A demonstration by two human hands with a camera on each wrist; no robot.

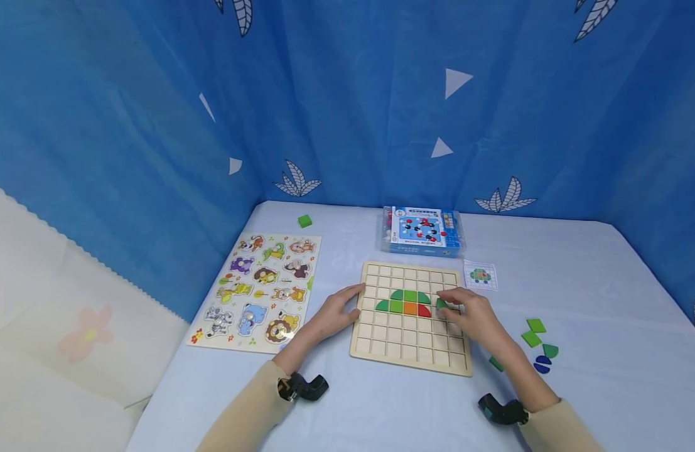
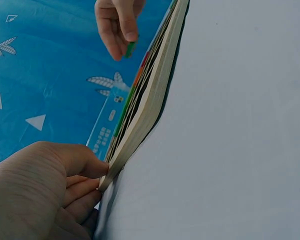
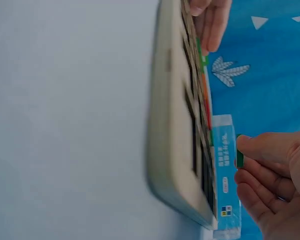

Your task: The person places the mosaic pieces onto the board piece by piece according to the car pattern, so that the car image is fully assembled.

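A wooden grid board (image 1: 404, 345) lies on the table in the head view, with green, orange and red tiles (image 1: 410, 308) set near its middle. Against the board's left edge rest the fingertips and thumb of my left hand (image 1: 331, 315), its fingers fairly straight. My right hand (image 1: 473, 314) pinches a green rounded tile (image 1: 441, 304) over the board's right part, just right of the red tile. In the right wrist view, thumb and fingers hold this green tile (image 3: 240, 156) on edge; its full outline is partly covered.
Loose green and blue tiles (image 1: 532, 339) lie right of the board, one partly behind my right forearm. A pattern card (image 1: 481, 276) and a boxed molecule set (image 1: 423, 232) sit behind. An animal puzzle (image 1: 257, 292) lies left, a green block (image 1: 304, 221) beyond it.
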